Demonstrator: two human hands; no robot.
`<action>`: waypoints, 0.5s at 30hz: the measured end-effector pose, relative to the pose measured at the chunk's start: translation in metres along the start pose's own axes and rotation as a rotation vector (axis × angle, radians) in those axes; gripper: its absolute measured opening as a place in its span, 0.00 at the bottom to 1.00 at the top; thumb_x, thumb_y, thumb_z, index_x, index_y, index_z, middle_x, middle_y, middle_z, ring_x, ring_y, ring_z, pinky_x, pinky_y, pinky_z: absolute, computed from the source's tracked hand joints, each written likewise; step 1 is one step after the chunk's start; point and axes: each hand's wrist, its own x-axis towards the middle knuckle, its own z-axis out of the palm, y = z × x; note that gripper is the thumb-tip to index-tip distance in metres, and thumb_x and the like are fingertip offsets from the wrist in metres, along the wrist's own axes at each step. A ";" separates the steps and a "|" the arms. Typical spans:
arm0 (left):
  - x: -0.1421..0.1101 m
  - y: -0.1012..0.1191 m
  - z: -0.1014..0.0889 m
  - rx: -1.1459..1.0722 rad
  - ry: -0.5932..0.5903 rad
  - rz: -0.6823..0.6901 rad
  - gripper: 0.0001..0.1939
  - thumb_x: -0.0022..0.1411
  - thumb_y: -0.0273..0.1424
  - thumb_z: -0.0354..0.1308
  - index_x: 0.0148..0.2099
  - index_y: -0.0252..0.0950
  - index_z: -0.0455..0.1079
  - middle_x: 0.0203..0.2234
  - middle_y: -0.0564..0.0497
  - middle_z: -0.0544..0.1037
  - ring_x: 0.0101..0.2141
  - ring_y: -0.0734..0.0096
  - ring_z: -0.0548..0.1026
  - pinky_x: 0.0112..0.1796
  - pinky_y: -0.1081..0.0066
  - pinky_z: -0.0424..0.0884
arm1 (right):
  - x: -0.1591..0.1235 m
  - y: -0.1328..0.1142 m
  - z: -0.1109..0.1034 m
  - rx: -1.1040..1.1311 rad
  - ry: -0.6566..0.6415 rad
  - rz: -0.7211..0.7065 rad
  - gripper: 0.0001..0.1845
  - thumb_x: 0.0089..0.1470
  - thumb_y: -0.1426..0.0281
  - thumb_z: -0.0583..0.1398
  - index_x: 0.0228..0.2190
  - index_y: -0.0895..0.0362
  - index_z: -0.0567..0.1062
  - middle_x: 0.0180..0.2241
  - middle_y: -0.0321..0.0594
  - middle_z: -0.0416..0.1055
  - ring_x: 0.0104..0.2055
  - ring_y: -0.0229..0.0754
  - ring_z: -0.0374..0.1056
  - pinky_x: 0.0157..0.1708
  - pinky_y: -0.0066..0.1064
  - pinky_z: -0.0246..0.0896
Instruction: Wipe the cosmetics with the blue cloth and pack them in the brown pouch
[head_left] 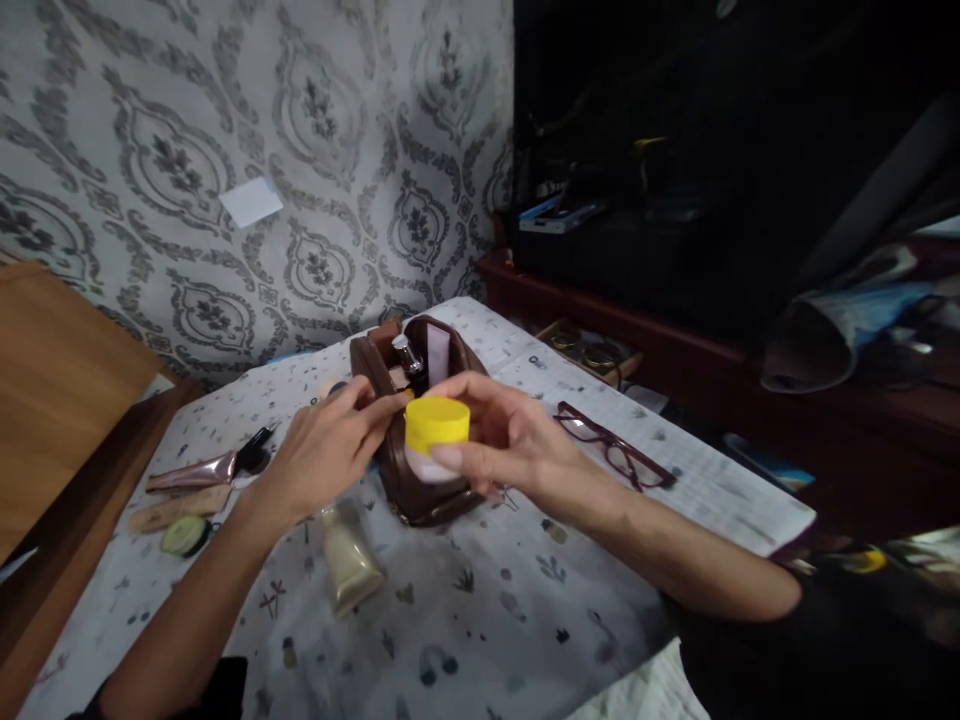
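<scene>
My right hand [517, 440] is closed around a small jar [437, 435] with a yellow lid and a whitish body. It holds the jar just above the front of an open brown cosmetic bag [420, 503]. My left hand [334, 445] is at the bag's left rim, its fingers bent over the edge and the index finger reaching close to the yellow lid. Inside the bag stand a pale lilac tube [438, 353] and a bottle with a silvery cap [406, 352]. The lower contents are hidden by my hands and the jar.
On the patterned tablecloth [480, 640] lie a gold tube [349, 560], a shiny pink tube [195, 474], a beige tube [180, 508] and a round green-topped container [185, 536]. Dark red glasses [615, 445] rest at the right. Patterned wallpaper [315, 200] rises behind.
</scene>
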 end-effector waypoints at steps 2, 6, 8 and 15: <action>-0.002 -0.002 -0.001 0.044 -0.026 0.013 0.17 0.71 0.33 0.45 0.53 0.42 0.73 0.39 0.49 0.71 0.32 0.71 0.72 0.33 0.72 0.69 | 0.008 -0.004 -0.009 -0.034 0.068 -0.052 0.21 0.48 0.64 0.70 0.40 0.54 0.69 0.27 0.30 0.70 0.19 0.28 0.58 0.16 0.22 0.53; -0.020 -0.003 0.001 -0.014 0.061 -0.067 0.15 0.73 0.34 0.44 0.53 0.39 0.69 0.41 0.48 0.75 0.39 0.67 0.76 0.39 0.71 0.70 | 0.036 -0.008 -0.021 -0.163 0.139 -0.138 0.20 0.45 0.65 0.70 0.38 0.55 0.69 0.29 0.31 0.70 0.22 0.30 0.61 0.19 0.22 0.54; -0.029 -0.002 0.007 -0.033 0.144 -0.115 0.14 0.73 0.34 0.45 0.53 0.38 0.67 0.43 0.48 0.77 0.43 0.65 0.76 0.42 0.70 0.71 | 0.054 -0.005 -0.023 -0.293 0.167 -0.181 0.20 0.44 0.67 0.70 0.37 0.56 0.68 0.30 0.31 0.69 0.26 0.33 0.64 0.22 0.23 0.55; -0.035 0.001 0.025 -0.071 0.265 -0.160 0.13 0.73 0.32 0.45 0.53 0.38 0.68 0.40 0.48 0.78 0.41 0.67 0.77 0.40 0.71 0.70 | 0.107 0.004 -0.013 -1.010 0.124 -0.152 0.25 0.46 0.71 0.68 0.46 0.59 0.70 0.36 0.38 0.73 0.40 0.43 0.70 0.40 0.32 0.63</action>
